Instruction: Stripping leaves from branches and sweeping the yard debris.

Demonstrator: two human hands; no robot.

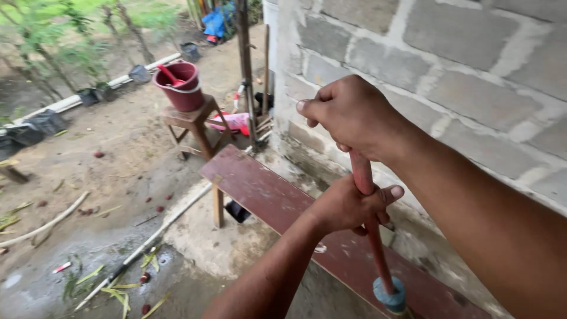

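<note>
— Fingers first: how do they sit?

— Both sets are clenched. The right hand (353, 113) wraps the top of the red handle (371, 224), knuckles toward the block wall (472, 71). The left hand (348, 205) grips the same handle lower down, thumb laid across it and pointing to three o'clock.

— So where does the handle lie between them?

— It runs from the right fist at about twelve o'clock down to five o'clock, passing straight through the left fist. Only a short stretch shows between the two hands; the longer bare part comes out below the left hand.

— What does it look like?

— A thin round rod, dull red, a little worn. Its lower end goes into a blue collar (390, 295) that sits on or just above the wooden bench (277, 198). What lies below the collar is cut off by the frame's bottom edge, so I cannot tell what tool it is.

— And the bench?

— A long dark red plank on a wooden leg, running from ten o'clock to five o'clock, close along the foot of the wall.

— Room to move?

— The wall is near on the three o'clock side. Toward nine o'clock the ground opens out: a concrete patch, then wet dirt with scattered leaves and a pale stick (142, 245). At eleven o'clock, well apart, a maroon bucket (180, 85) stands on a small wooden stool (195, 127).
</note>
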